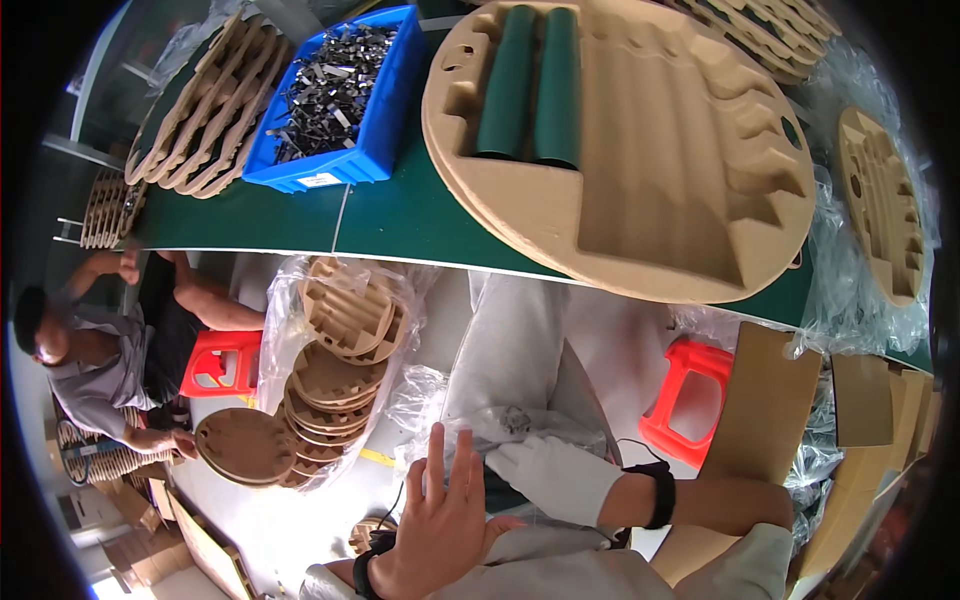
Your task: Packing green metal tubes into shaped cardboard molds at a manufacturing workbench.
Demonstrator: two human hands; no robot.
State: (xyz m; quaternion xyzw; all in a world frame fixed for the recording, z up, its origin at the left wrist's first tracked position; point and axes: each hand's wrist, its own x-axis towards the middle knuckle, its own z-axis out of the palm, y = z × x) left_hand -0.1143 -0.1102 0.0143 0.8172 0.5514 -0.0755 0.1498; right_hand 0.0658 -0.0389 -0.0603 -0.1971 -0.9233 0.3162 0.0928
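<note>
The left hand (438, 515) is raised, fingers extended and released. The gloved right hand (560, 478) is against clear plastic film (525, 424) on the lap (508, 345); whether its fingers grip, I cannot tell.

Glossy film (562, 428), matt tray (525, 195), seemingly metal parts (335, 90)

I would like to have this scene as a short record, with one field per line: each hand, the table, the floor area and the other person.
Left hand: bare, raised, fingers extended
Right hand: pale-gloved, near clear plastic; grip unclear
Table: green; large brown tray holding two green tubes; blue bin of small metal parts
Floor area: red stool at right
Other person: at left, one hand at a round brown tray
</note>
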